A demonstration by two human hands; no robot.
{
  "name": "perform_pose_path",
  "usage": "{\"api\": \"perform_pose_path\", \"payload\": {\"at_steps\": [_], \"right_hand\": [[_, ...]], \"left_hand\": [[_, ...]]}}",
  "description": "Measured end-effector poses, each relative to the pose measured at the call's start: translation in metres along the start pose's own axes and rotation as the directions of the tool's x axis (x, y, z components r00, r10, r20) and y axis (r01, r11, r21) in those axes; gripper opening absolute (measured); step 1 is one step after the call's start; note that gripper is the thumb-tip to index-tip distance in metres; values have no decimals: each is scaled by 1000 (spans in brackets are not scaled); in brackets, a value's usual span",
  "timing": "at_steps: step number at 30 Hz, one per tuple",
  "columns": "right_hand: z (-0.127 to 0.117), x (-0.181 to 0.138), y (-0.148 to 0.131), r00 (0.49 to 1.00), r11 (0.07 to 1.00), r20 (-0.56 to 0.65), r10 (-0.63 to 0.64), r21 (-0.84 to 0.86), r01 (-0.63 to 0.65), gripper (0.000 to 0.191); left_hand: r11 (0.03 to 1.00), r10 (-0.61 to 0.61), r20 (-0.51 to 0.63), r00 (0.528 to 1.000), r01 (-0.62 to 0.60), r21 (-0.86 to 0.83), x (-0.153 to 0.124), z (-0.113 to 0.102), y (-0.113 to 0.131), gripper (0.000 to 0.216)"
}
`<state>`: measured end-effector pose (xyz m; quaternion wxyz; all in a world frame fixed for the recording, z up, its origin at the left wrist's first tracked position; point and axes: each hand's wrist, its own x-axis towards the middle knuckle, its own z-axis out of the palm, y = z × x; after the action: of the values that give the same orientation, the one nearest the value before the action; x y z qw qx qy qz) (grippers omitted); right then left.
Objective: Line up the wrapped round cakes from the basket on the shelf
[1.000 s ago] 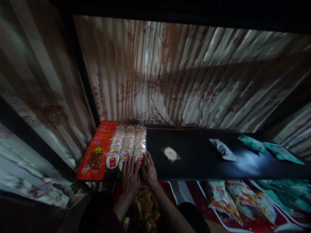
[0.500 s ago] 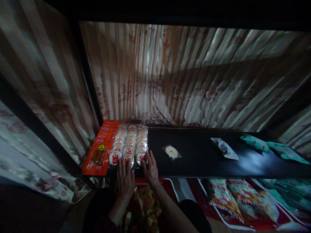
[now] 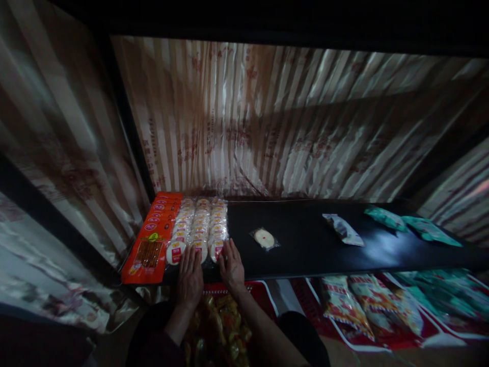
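Three rows of round white snack packets (image 3: pixel 200 224) lie on the left end of a black shelf (image 3: pixel 313 255). My left hand (image 3: pixel 190 275) rests flat at the front of the left and middle rows, fingers stretched. My right hand (image 3: pixel 232 264) lies flat at the front of the right row, fingers spread. Both hands touch the front packets and hold nothing. A stack of orange snack packs (image 3: pixel 155 237) lies to the left of the rows. One single round packet (image 3: pixel 264 238) sits alone to the right of my right hand.
A silver pouch (image 3: pixel 342 230) and two green pouches (image 3: pixel 385 217) (image 3: pixel 430 230) lie further right on the shelf. Striped foil (image 3: pixel 267 127) lines the back and left walls. Below the shelf are red and green snack bags (image 3: pixel 355 306) and a bag of yellow snacks (image 3: pixel 221 326).
My left hand has slid back toward the shelf's front edge, uncovering the front packets of the rows. My right hand has stayed at the right row. The view shifted slightly.
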<state>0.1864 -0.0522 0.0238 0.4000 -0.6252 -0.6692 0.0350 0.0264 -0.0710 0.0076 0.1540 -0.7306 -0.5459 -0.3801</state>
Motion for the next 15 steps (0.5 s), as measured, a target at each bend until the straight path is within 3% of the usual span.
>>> {"api": "perform_pose_path", "payload": {"at_steps": [7, 15], "right_hand": [[0, -1, -7, 998, 998, 51, -21, -51, 24, 50], [-23, 3, 0, 994, 994, 59, -91, -59, 94, 47]], "left_hand": [[999, -30, 144, 989, 26, 34, 5, -8, 9, 56], [999, -49, 155, 987, 47, 17, 7, -13, 11, 55]]}}
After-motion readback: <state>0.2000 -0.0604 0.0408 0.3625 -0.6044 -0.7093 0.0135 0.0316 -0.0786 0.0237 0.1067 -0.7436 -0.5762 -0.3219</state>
